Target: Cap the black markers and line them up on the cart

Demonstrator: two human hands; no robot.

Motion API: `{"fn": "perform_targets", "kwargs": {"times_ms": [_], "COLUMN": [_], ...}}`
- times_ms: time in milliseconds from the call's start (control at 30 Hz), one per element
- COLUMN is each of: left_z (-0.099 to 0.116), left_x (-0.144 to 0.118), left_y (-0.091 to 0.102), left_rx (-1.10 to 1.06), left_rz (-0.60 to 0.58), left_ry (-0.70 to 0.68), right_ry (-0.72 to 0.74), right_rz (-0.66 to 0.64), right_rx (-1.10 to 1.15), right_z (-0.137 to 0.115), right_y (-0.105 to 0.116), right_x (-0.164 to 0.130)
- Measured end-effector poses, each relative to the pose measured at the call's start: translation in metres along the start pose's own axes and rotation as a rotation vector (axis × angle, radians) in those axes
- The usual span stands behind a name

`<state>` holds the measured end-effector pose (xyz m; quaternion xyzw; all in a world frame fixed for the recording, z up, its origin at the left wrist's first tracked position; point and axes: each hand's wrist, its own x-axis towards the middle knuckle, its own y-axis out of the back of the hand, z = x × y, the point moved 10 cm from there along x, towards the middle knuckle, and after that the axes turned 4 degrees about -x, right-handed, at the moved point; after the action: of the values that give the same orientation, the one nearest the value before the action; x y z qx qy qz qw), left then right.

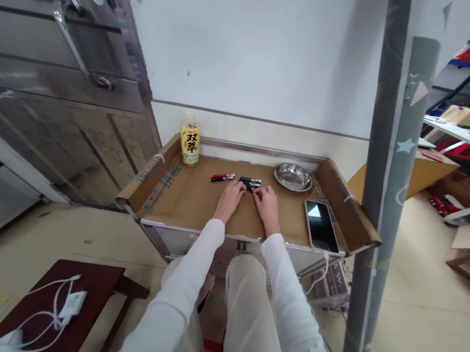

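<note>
1. Both hands rest on the cardboard-lined worktop (pixel 194 205), fingertips meeting at a cluster of black markers (pixel 250 182).
2. Left hand (pixel 230 198): fingers curled at the markers' near edge; whether its grip is closed on one, I cannot tell.
3. Right hand (pixel 266 205): same, too small to tell.
4. A red-and-black marker (pixel 223 177) lies just left.
5. Far left stands a drink bottle (pixel 189 139); far right a steel dish (pixel 293 177); a phone (pixel 321 225) lies near right.

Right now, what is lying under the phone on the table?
The phone lies flat on brown cardboard that lines the table; a white cable hangs below its near end. Whatever is directly beneath the phone is covered.
</note>
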<state>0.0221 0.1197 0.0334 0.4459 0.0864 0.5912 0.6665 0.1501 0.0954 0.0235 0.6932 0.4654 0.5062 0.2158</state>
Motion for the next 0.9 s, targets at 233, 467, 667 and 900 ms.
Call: {"fn": "perform_targets", "kwargs": {"times_ms": [233,467,667,900], "left_z": [-0.002,0.0,0.002,0.0], "left_x": [0.002,-0.001,-0.006,-0.011], "left_y": [-0.002,0.005,0.008,0.021], "left_rx": [-0.01,0.17,0.169,0.252], "left_rz": [0.013,0.056,0.07,0.164], "left_ry": [0.013,0.035,0.035,0.083], "right_ry": [-0.008,0.0,-0.019,-0.059], "right_rz": [-0.008,0.001,-0.003,-0.059], "right_rx": [-0.032,-0.016,-0.094,-0.084], "right_z": [0.002,-0.003,-0.002,0.002], "right_y": [-0.003,0.002,0.001,-0.003], "right_x": [-0.001,-0.001,-0.003,-0.005]}}
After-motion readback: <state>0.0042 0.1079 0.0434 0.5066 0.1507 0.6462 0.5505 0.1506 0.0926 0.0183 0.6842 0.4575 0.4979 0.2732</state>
